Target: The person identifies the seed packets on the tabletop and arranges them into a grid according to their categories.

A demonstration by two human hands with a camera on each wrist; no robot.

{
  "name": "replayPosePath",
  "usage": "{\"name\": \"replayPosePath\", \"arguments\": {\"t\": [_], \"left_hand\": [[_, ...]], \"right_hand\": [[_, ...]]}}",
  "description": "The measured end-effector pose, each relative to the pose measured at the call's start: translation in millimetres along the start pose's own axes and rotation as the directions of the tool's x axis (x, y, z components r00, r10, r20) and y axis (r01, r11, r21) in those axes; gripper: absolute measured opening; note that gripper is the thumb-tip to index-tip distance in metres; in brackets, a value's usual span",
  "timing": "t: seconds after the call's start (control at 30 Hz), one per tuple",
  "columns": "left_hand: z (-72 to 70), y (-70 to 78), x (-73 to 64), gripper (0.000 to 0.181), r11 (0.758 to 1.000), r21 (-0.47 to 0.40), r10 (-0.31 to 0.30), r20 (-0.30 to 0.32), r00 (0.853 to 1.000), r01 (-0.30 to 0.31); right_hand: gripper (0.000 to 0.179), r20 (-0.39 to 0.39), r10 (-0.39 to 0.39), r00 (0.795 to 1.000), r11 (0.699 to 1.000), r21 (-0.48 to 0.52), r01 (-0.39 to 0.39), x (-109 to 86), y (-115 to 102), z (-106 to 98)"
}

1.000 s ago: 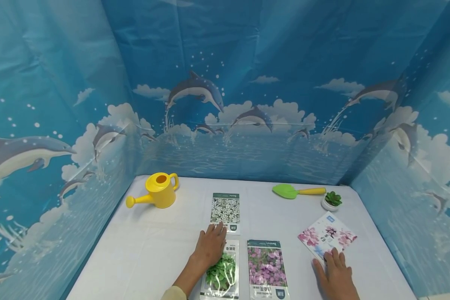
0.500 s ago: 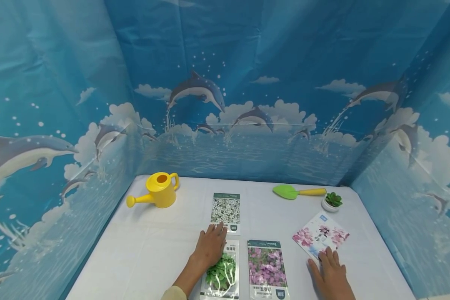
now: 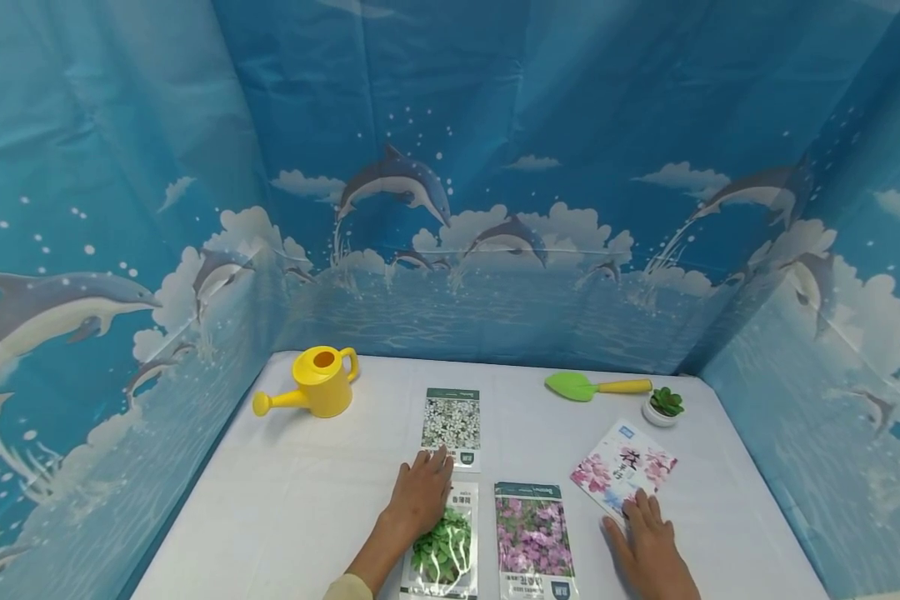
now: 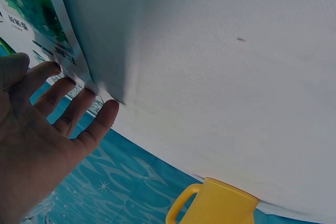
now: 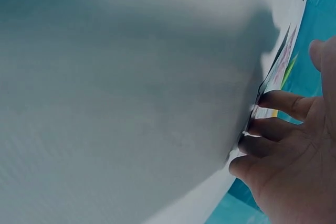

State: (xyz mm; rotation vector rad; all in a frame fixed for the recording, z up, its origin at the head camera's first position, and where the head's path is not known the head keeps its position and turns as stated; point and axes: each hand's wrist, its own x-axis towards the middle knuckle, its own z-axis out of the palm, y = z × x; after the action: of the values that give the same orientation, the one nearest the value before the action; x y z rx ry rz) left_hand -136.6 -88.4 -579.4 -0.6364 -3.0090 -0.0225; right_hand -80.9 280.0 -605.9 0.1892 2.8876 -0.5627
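Observation:
My right hand (image 3: 651, 546) presses its fingertips on the lower corner of a white seed packet with pink blossoms (image 3: 621, 468), which lies slanted on the table. In the right wrist view the fingers (image 5: 273, 128) reach down to the packet's edge. My left hand (image 3: 420, 498) lies across two more seed packets. Its fingertips are at the bottom of the white-flower packet (image 3: 452, 421), and the hand covers part of the green-leaf packet (image 3: 444, 546) below. Between the hands lies a purple-flower seed packet (image 3: 534, 537).
On the white table (image 3: 292, 517) a yellow watering can (image 3: 324, 385) stands at the back left. A green trowel with a yellow handle (image 3: 598, 386) lies at the back right, beside a small potted succulent (image 3: 663, 406). Dolphin-printed blue curtains (image 3: 450, 308) enclose the back and sides.
My right hand has slid the pink-blossom packet leftward across the table, nearer the purple-flower packet. My left hand and the other packets have stayed in place.

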Motion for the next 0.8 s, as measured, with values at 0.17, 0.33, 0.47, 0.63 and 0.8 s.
{"name": "replayPosePath", "arguments": {"t": [0.17,0.33,0.47,0.63,0.8], "left_hand": [[-0.1,-0.4,-0.2,0.042,1.0,-0.003,-0.002,-0.002,1.0,0.002],[1.5,-0.6,-0.8,0.041,1.0,-0.001,0.004,-0.018,1.0,-0.004],[5.6,-1.7,-0.8,0.04,1.0,0.009,0.018,-0.049,0.999,-0.018],[1.6,-0.4,-0.9,0.041,1.0,-0.012,0.001,-0.014,1.0,-0.001],[1.1,-0.2,0.5,0.042,1.0,-0.024,-0.01,0.013,1.0,0.01]], "right_hand": [[0.094,0.015,-0.027,1.0,1.0,-0.005,0.027,2.1,-1.0,-0.3],[0.093,0.029,-0.039,0.999,0.999,-0.003,0.039,5.6,-3.6,-2.1],[0.091,0.028,-0.054,0.998,0.999,0.006,0.054,6.3,-6.7,-4.2],[0.087,0.019,-0.082,0.996,0.997,0.003,0.082,8.1,-9.5,-3.1],[0.083,0.01,-0.116,0.993,0.993,-0.002,0.116,10.5,-13.9,-3.3]]}}
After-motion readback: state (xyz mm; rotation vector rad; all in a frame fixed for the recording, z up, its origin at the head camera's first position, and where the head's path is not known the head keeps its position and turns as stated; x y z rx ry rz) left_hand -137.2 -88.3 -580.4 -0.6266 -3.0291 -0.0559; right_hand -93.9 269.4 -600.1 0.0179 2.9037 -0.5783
